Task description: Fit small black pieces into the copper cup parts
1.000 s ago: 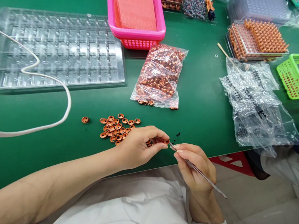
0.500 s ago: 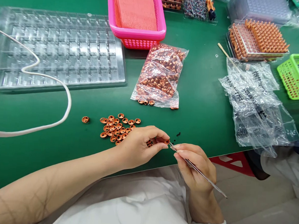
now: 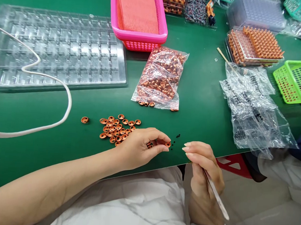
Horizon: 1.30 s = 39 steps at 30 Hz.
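At the left hand [image 3: 133, 149], cup grip: a small copper-coloured cup [image 3: 168, 144] is pinched by the tips of thumb and forefinger, the other fingers curled; it could be squeezed out and dropped, as so little of it seems to be gripped.
Black bits [image 3: 178, 136]: likely to be scattered if brushed by either hand, being tiny and loose on the table [image 3: 203, 122], just beyond the left fingertips.
Slim tool [image 3: 218, 198]: held in the half-closed right hand [image 3: 205, 168], forefinger and middle finger reaching forward; its tip cannot be made out. It could be twisted or let slip if only loosely held.
Pile of cups [image 3: 113, 129]: spread beside the left hand, on its far side, partly hidden by it; cups could be knocked away if the wrist is swung.
Lone cup [image 3: 84, 120]: set apart, to the left of the pile.
Bag of cups [image 3: 160, 77]: laid beyond the left hand, well apart from its fingertips.
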Tool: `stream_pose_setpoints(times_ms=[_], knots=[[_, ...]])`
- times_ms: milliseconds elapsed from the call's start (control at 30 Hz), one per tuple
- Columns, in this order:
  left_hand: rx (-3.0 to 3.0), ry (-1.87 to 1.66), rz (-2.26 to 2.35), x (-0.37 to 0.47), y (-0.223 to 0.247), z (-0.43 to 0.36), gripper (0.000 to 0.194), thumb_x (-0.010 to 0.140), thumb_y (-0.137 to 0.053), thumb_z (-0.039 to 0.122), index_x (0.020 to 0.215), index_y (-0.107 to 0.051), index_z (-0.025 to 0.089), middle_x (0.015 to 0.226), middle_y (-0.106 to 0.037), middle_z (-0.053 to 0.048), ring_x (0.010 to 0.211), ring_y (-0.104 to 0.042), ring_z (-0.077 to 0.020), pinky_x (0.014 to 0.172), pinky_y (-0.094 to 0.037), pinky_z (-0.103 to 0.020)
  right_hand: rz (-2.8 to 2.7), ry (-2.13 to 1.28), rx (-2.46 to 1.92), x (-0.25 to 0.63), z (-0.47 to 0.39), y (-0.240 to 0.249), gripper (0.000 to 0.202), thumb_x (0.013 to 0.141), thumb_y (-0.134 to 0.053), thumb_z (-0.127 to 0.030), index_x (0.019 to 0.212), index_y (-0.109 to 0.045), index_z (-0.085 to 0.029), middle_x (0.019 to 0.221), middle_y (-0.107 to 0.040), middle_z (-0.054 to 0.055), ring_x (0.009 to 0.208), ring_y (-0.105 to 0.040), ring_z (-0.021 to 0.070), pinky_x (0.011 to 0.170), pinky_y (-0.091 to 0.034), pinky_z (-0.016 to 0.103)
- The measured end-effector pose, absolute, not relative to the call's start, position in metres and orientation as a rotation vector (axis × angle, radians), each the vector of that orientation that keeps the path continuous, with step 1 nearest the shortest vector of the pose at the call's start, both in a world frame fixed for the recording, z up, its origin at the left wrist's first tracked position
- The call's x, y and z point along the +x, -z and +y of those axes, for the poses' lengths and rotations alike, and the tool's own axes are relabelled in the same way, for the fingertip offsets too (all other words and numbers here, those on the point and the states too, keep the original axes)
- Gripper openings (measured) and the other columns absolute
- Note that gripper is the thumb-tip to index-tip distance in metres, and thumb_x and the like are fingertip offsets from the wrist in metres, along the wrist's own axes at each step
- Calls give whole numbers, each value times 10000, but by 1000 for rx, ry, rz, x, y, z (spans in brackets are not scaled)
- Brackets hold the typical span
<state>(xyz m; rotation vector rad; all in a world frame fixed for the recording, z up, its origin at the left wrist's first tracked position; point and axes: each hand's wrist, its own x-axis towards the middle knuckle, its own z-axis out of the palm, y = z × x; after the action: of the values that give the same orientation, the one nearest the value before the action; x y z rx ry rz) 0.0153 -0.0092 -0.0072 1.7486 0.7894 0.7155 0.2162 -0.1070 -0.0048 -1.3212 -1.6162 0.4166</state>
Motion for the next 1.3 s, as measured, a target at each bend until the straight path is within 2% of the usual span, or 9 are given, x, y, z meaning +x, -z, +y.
stream_pose_setpoints(times_ms=[133, 300, 433, 600, 867, 1000, 1167, 1300], knots=[[1756, -713, 745, 15, 7, -10, 92, 872, -726, 117, 954, -752, 146, 810, -755, -28, 696, -699, -113, 663, -550, -186, -1709, -401, -1283, 222, -105, 7, 355, 939, -526, -53, 1206, -648, -252, 1026, -707, 69, 850, -687, 206, 712, -600, 388], [1787, -708, 662, 13, 8, -11, 106, 890, -704, 109, 983, -748, 134, 803, -753, -39, 718, -699, -122, 681, -545, -188, -2042, -307, -1138, 229, -97, 12, 403, 854, -676, -23, 1226, -630, -171, 925, -673, 53, 756, -616, 151, 656, -562, 302], [1822, -694, 599, 13, 8, -12, 102, 894, -704, 108, 988, -733, 136, 817, -771, -37, 747, -697, -131, 702, -539, -193, -2200, -213, -1054, 235, -96, 19, 345, 896, -636, -65, 1229, -637, -153, 949, -694, 71, 800, -629, 174, 680, -569, 329], [1857, -707, 535, 14, 6, -15, 90, 914, -678, 112, 992, -711, 144, 826, -776, -33, 758, -689, -140, 708, -534, -204, -2322, -127, -922, 241, -98, 20, 300, 918, -557, -44, 1199, -661, -62, 972, -693, 112, 867, -631, 203, 700, -563, 358], [1909, -706, 501, 13, 5, -18, 103, 941, -617, 100, 975, -701, 149, 835, -773, -41, 743, -684, -146, 677, -520, -214, -2380, -116, -846, 237, -92, 5, 249, 943, -491, -52, 1097, -688, -53, 950, -690, 127, 819, -633, 197, 653, -546, 348], [1894, -714, 504, 14, 6, -19, 94, 944, -624, 115, 983, -698, 157, 829, -772, -38, 745, -684, -147, 692, -525, -218, -2400, -127, -849, 237, -93, 4, 255, 949, -477, -57, 1108, -676, -42, 952, -703, 136, 834, -642, 204, 648, -557, 355], [1902, -715, 501, 15, 4, -20, 89, 928, -636, 87, 962, -701, 138, 827, -772, -43, 723, -674, -143, 690, -522, -216, -2402, -129, -854, 239, -95, 4, 292, 962, -439, -74, 1109, -691, -92, 992, -704, 115, 869, -658, 196, 698, -574, 344], [1880, -738, 494, 15, 3, -22, 85, 915, -650, 78, 962, -701, 128, 812, -764, -44, 733, -675, -142, 683, -520, -204, -2399, -137, -818, 239, -96, 4, 284, 928, -474, -56, 1118, -683, -32, 988, -699, 145, 873, -655, 212, 668, -576, 352]])
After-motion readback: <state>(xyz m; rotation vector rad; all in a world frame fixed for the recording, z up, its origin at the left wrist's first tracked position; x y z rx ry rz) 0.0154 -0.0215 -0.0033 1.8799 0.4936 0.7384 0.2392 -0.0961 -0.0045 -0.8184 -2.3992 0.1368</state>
